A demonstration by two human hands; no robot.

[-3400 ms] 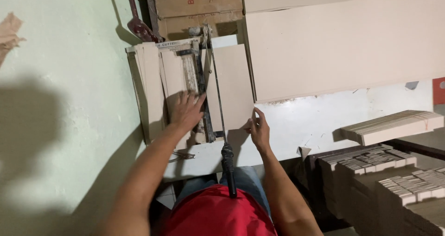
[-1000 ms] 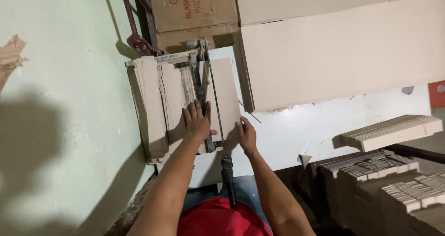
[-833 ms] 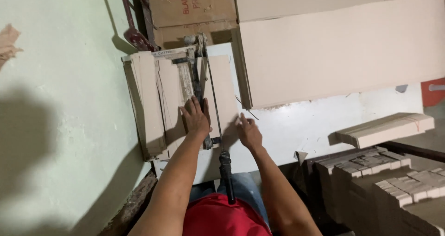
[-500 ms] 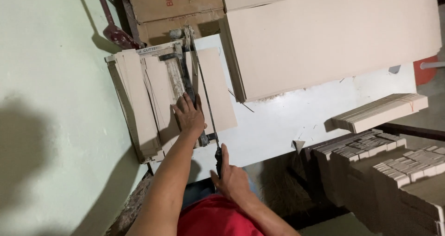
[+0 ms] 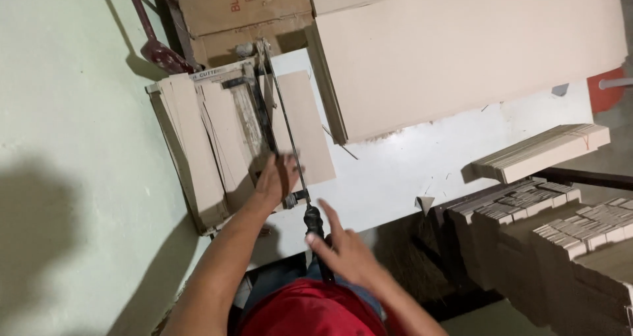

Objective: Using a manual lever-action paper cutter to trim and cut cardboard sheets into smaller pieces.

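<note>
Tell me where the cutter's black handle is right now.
In the head view, the black handle sits low centre at the white table's near edge, beside the right hand, below the left hand.

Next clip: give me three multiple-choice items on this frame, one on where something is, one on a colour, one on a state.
1. Where does the left hand rest?
A. on the card sheets on the paper cutter
B. on the stacks of cut strips
C. on the large board

2. What colour is the person's shirt?
A. blue
B. red
C. white

3. How is the right hand at the cutter's black handle?
A. clenched in a fist on the white table
B. open, fingers spread, beside the handle
C. holding a cut strip

Answers: 1 A, the palm lies flat on the sheets by the blade arm. 2 B, red cloth fills the bottom edge. 3 B, the fingers are spread next to the grip; blur hides whether they touch it.
</note>
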